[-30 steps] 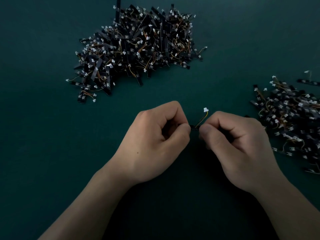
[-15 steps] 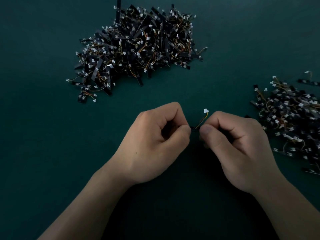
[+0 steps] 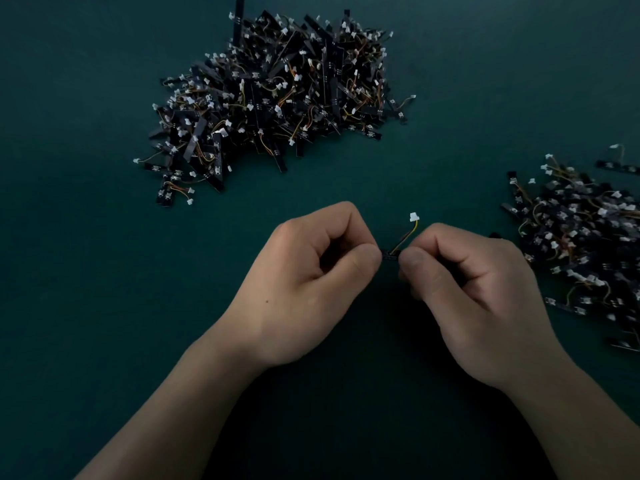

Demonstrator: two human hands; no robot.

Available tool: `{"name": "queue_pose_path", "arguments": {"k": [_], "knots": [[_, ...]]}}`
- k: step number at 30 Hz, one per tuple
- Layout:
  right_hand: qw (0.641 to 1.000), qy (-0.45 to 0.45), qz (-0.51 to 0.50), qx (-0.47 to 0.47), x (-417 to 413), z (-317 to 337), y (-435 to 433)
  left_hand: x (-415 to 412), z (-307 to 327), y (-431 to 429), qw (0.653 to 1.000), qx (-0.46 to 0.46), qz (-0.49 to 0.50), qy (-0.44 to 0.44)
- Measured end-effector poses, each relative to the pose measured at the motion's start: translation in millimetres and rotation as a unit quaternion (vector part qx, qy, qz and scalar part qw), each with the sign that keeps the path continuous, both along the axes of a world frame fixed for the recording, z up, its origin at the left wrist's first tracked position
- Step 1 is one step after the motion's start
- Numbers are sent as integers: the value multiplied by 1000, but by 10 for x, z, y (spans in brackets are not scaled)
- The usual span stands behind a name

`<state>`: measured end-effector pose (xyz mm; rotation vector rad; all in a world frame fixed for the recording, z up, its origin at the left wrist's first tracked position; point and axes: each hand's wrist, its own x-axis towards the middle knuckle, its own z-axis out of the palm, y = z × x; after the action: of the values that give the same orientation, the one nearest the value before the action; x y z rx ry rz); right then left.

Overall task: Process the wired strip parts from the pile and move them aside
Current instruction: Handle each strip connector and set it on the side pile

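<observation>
A large pile of black wired strip parts [image 3: 273,95] lies at the back centre-left of the dark green table. A smaller heap of strip parts [image 3: 585,244] lies at the right edge. Between my two hands I hold one black strip part [image 3: 391,255]; its yellow and orange wire curls up to a white connector [image 3: 414,216]. My left hand [image 3: 311,289] pinches the strip's left end between thumb and curled forefinger. My right hand [image 3: 474,296] pinches its right end the same way. Most of the strip is hidden by my fingers.
The dark green table [image 3: 86,271] stretches bare to the left of my hands and between the two heaps. A single strip [image 3: 238,19] sticks out upright at the back of the large pile.
Barely any change: both hands keep pinching the same strip in the same spot, and the wire with its white connector has shifted only slightly.
</observation>
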<state>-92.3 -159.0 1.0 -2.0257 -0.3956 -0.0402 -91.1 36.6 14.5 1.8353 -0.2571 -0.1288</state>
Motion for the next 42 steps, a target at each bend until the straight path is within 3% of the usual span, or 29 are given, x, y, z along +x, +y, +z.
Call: {"name": "queue_pose_path", "arguments": {"k": [20, 26, 29, 32, 34, 37, 39, 42], "knots": [[999, 1, 30, 10, -6, -4, -18, -11, 1, 1, 999, 28, 1, -17], [995, 15, 101, 11, 3, -12, -54, -23, -27, 5, 999, 14, 9, -43], [994, -42, 89, 57, -20, -22, -58, -6, -61, -15, 982, 64, 130, -119], [985, -118, 17, 123, -41, -31, -23, 47, -71, 105, 927, 160, 267, -207], [984, -133, -14, 115, -32, -50, -21, 96, -88, 187, 901, 246, 324, -149], [995, -75, -2, 61, -12, -63, -21, 140, -98, 179, 870, 396, 292, 22], [999, -37, 15, 32, -9, -61, -5, 138, -121, 144, 864, 428, 261, 43], [999, -17, 28, 11, -14, -47, 21, 115, -123, 139, 873, 403, 273, 12]]}}
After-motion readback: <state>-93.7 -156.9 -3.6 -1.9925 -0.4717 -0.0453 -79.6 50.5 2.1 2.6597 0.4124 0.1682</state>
